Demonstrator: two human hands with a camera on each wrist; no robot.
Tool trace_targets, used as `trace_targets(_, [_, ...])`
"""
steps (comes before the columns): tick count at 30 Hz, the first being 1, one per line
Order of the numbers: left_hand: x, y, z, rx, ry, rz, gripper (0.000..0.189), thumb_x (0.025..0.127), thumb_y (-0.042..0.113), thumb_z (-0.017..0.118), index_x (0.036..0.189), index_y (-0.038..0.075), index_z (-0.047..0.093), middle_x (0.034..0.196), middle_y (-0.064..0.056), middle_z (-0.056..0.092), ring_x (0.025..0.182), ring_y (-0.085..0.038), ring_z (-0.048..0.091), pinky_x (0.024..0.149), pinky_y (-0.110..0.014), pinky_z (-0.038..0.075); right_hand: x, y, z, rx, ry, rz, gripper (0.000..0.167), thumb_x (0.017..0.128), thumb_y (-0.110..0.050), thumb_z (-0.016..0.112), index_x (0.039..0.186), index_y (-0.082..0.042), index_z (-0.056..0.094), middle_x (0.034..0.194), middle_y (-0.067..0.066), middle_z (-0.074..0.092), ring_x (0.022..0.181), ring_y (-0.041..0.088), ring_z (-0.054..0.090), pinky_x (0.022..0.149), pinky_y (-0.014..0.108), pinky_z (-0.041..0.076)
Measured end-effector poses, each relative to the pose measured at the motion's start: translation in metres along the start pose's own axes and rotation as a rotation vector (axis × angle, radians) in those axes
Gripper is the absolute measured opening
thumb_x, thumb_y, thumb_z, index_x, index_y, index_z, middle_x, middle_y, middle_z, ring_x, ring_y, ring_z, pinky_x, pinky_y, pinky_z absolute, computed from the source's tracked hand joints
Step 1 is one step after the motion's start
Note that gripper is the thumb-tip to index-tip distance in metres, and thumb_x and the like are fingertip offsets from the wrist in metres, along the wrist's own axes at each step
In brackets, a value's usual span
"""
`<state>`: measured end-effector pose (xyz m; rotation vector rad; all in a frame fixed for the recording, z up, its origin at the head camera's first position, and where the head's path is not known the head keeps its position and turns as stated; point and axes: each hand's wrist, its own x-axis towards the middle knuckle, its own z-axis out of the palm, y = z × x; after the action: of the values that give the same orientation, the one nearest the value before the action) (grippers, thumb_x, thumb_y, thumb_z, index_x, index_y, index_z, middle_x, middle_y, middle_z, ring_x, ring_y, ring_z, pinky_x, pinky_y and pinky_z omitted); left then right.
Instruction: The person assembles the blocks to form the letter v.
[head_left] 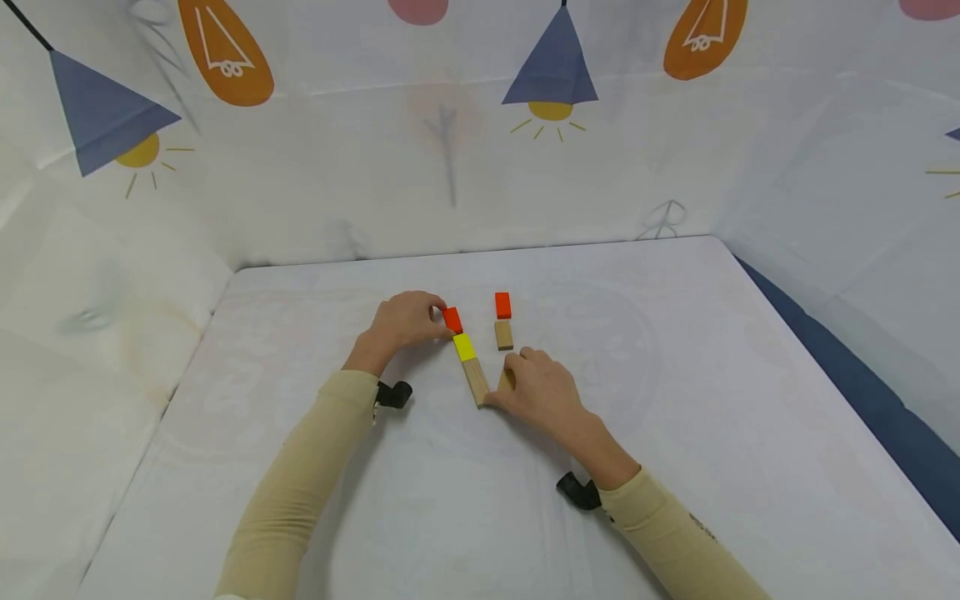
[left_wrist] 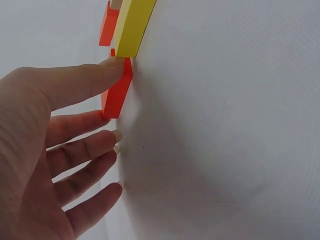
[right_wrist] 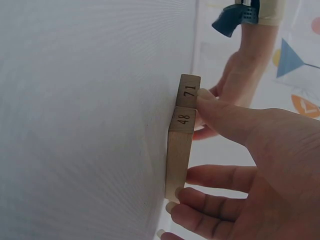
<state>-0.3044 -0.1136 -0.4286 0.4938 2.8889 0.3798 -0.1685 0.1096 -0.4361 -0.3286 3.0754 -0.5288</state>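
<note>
My left hand point(head_left: 408, 319) pinches a red block point(head_left: 452, 320) between thumb and index finger; its other fingers spread beside it in the left wrist view. Directly below that block, a yellow block point(head_left: 464, 347) meets a plain wooden piece point(head_left: 476, 382), forming a slanting row. My right hand point(head_left: 542, 392) holds a wooden block marked 48 point(right_wrist: 179, 155), fingertips along its far end. Its thumb presses at the edge of the adjoining wooden block marked 71 point(right_wrist: 189, 91). From the head, the right fingers partly cover the held block point(head_left: 507, 381).
Beyond the right hand, another red block point(head_left: 503, 305) and a wooden block point(head_left: 504, 335) lie in line. Everything lies on a white table point(head_left: 420, 517). Its back edge meets a hanging white sheet point(head_left: 337, 167) printed with lamps and bulbs. Black wrist mounts point(head_left: 393, 394) protrude from both sleeves.
</note>
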Motion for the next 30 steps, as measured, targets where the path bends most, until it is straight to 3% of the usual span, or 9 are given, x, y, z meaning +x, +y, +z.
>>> trace_targets(9, [-0.0005,-0.0012,-0.0008,-0.003,-0.027,-0.004,0.053,0.086,0.054,0.067,0.13,0.024,0.065,0.104,-0.001,0.066,0.087,-0.019,0.057,0.071,-0.034,0.048,-0.0003,-0.0004,0.0009,-0.003,-0.006,-0.002,0.047,0.075,-0.053,0.081,0.081,-0.012,0.06,0.072,0.001,0.047,0.064,0.017,0.045,0.055,0.027,0.034])
trace_targets(30, [-0.0039,0.0047,0.0028,-0.005,0.014,-0.004,0.046,0.089,0.049,0.065,0.125,0.021,0.067,0.105,-0.002,0.068,0.092,-0.02,0.059,0.078,-0.038,0.052,-0.0015,-0.0003,0.0022,0.0,-0.003,0.006,0.047,0.074,-0.053,0.082,0.079,-0.013,0.058,0.072,0.001,0.047,0.064,0.016,0.045,0.054,0.026,0.034])
